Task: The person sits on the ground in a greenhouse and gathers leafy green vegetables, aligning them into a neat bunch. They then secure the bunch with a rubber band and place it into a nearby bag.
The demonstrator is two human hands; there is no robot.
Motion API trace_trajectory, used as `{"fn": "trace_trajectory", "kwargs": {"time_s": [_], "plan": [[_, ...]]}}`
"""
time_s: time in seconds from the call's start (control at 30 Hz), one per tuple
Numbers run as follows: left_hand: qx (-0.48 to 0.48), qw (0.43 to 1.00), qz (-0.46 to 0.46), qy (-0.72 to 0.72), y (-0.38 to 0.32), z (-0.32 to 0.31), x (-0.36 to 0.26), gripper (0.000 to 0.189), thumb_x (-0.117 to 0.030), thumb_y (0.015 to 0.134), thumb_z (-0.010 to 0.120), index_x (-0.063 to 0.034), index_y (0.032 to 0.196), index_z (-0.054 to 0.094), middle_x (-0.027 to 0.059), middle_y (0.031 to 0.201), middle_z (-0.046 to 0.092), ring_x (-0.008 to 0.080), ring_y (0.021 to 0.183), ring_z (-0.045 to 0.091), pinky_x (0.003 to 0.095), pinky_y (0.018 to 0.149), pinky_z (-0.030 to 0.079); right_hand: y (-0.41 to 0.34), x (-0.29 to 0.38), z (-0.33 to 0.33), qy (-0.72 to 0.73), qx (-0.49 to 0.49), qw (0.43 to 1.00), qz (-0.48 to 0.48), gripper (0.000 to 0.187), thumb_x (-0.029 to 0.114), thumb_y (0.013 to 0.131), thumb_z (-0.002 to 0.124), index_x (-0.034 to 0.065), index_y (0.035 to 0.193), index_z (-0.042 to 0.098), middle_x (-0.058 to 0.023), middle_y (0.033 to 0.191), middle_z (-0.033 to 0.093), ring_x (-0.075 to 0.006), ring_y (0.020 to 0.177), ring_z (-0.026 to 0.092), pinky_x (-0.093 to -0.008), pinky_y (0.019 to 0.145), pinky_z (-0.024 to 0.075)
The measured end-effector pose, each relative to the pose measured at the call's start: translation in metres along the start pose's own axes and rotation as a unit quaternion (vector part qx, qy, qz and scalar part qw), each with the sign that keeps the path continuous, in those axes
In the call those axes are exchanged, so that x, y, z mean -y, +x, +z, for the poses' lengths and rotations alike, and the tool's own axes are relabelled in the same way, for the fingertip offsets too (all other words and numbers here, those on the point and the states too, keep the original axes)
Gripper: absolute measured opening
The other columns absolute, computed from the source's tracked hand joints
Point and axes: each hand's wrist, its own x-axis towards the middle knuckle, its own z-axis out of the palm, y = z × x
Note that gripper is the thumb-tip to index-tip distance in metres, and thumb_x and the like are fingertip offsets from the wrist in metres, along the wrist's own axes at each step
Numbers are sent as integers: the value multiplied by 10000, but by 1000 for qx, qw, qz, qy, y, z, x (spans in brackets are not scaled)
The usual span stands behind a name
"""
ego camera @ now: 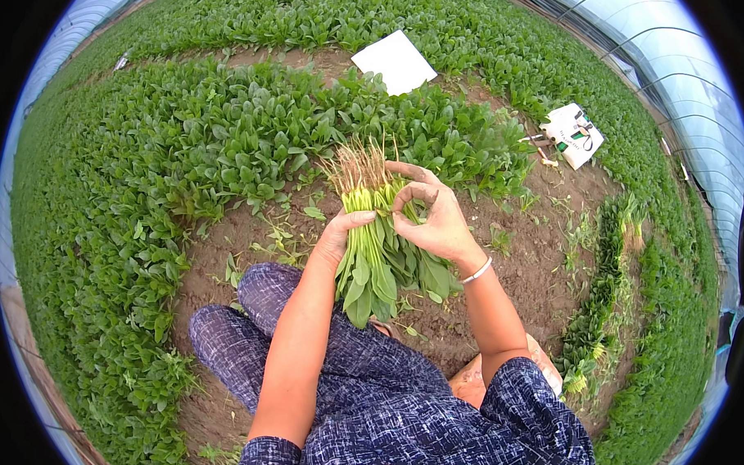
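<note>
My left hand point(346, 230) grips a thick bunch of spinach point(371, 257) around its pale green stems, the thumb lying across the front. Thin brown roots point(359, 164) point away from me, and the broad leaves hang towards my lap. On the bunch's right side, my right hand point(437, 219) pinches at the stems with thumb and forefinger. Just what piece is between those fingertips is too small to tell. Its other fingers are raised beside the roots, with soil on the skin. A pale bangle circles the right wrist.
Standing spinach point(246, 136) grows ahead and to the left. Cut spinach bunches point(590, 326) lie in a row at the right. Farther off are a white sheet point(395, 62) and a white bag point(572, 135). Bare soil point(519, 237) surrounds me, with plastic greenhouse walls point(691, 77) beyond.
</note>
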Motion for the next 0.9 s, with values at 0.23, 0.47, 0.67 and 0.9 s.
{"fn": "trace_trajectory", "kwargs": {"time_s": [0.23,0.47,0.67,0.9], "plan": [[-3,1000,-8,5,-5,10,-4,644,-139,710,662,-32,1315,469,114,1152,610,253,1022,612,383,895,519,-2,2,0,-17,-9,999,-43,134,74,690,678,81,809,618,-122,1348,516,-315,1277,444,-458,1071,338],[-10,1000,-6,1,1,-4,2,651,-133,708,670,-57,1319,459,100,1138,599,245,974,621,372,861,535,-3,9,8,-220,9,970,-105,124,85,702,701,80,797,622,-137,1333,517,-352,1276,428,-452,1045,367],[-11,999,-25,-19,-1,-3,2,606,-130,730,668,-43,1302,486,117,1141,614,248,984,627,374,856,539,-6,-13,6,131,-70,989,-15,69,19,775,689,48,833,667,-128,1215,610,-205,1105,566,-372,952,438],[-41,999,-21,17,-1,-5,-1,568,-113,730,667,-20,1269,515,120,1110,634,255,957,639,373,842,541,-2,-16,-12,442,-245,863,25,58,-8,847,670,27,893,664,-96,936,693,-147,910,632,-302,847,491]]}}
